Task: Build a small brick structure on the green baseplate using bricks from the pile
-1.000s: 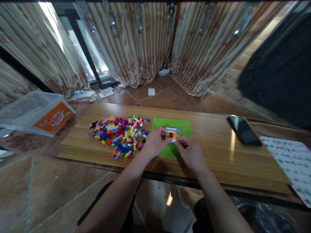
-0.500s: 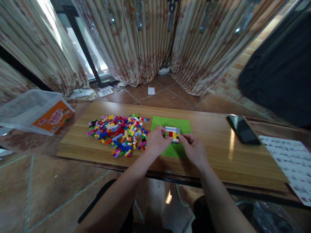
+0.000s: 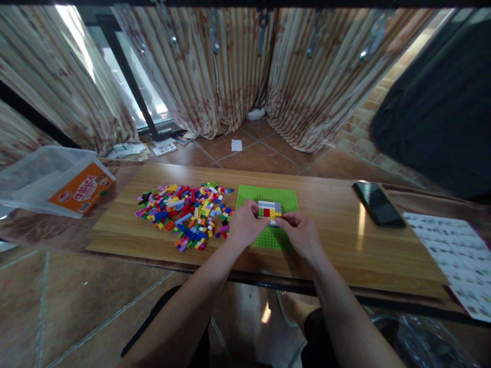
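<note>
A green studded baseplate lies on the wooden board, with a small build of toy bricks in white, grey, red and yellow over its middle. The fingers of my left hand are closed on the build's left side, thumb along its near edge. At the near right corner my right hand presses thumb and bent fingers against the yellow and white bricks. My fingers hide parts of the build's sides. Whether a separate small brick sits in the right fingertips cannot be made out.
A spread heap of loose toy bricks lies left of the baseplate. A clear plastic tub with an orange label stands at the far left. To the right are a black phone and a printed sheet. The wooden board has a near edge.
My right hand has moved slightly left, its thumb closer in against the build. An orange bit seen by its fingertips no longer shows. The left hand keeps its hold; the view has shifted slightly.
</note>
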